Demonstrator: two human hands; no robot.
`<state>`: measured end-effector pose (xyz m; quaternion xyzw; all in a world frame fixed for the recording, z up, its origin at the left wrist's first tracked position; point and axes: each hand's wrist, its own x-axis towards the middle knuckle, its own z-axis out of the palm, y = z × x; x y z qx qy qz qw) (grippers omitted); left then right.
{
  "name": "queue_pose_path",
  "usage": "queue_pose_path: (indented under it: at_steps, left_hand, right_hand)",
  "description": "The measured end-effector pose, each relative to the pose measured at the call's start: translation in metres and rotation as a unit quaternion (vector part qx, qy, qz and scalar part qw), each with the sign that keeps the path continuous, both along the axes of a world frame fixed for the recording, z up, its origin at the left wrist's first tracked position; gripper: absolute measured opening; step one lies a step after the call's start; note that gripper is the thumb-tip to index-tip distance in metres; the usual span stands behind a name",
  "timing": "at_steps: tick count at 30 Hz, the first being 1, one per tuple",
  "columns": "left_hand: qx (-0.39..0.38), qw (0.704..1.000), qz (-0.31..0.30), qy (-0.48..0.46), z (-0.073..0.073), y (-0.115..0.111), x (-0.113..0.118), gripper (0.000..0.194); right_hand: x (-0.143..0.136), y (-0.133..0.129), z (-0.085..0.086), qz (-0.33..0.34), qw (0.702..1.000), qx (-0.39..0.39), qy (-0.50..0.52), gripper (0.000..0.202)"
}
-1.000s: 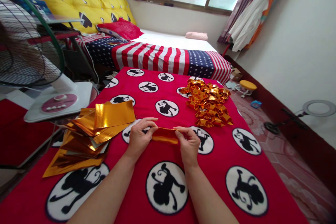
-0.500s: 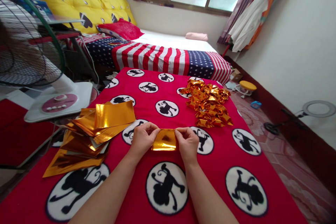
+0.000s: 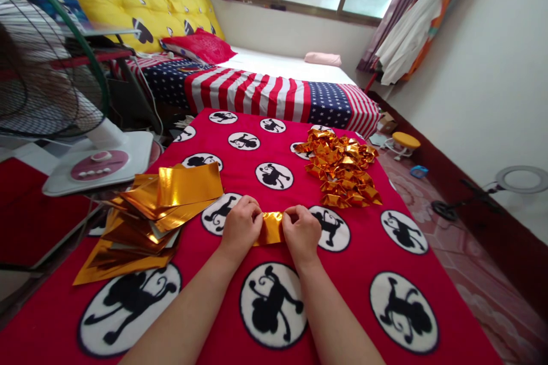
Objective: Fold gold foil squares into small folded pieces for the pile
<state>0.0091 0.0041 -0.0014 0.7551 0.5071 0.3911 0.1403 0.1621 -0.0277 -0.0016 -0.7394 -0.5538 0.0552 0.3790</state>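
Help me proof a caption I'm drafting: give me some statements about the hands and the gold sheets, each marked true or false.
1. The left hand and the right hand hold the same gold piece. True.
2. The two hands touch each other. False: they are apart, with the gold piece showing between them.
3. The folded gold shapes lie right of the hands. True.
4. The flat gold sheets lie on the floor. False: they lie on the red cloth, left of the hands.

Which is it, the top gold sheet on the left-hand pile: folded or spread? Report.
Spread: the top gold sheet shows a broad, shiny rectangular face with straight edges and no visible fold line.
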Motion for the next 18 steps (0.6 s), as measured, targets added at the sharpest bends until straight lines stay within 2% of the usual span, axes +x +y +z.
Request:
queue_pose_path:
  at_steps: [4, 7, 13, 18]
  left_hand:
    - [-0.018, 0.995, 0.028, 0.090, 0.003, -0.002, -0.001, 0.010]
    - [-0.035, 0.993, 0.033, 0.110, 0.005, -0.003, -0.001, 0.006]
    - [-0.025, 0.992, -0.048, 0.110, 0.004, 0.000, -0.001, 0.031]
    - [-0.043, 0.990, -0.068, 0.112, 0.003, 0.002, -0.002, 0.035]
  right_hand:
    - [-0.001, 0.000, 0.005, -0.005, 0.999, -0.028, -0.025, 0.011]
    - [0.002, 0.002, 0.007, -0.019, 0.997, -0.066, -0.018, 0.011]
    - [0.010, 0.008, 0.006, -0.020, 0.993, -0.112, 0.016, 0.011]
    - [0.013, 0.008, 0.004, -0.014, 0.993, -0.111, 0.032, 0.012]
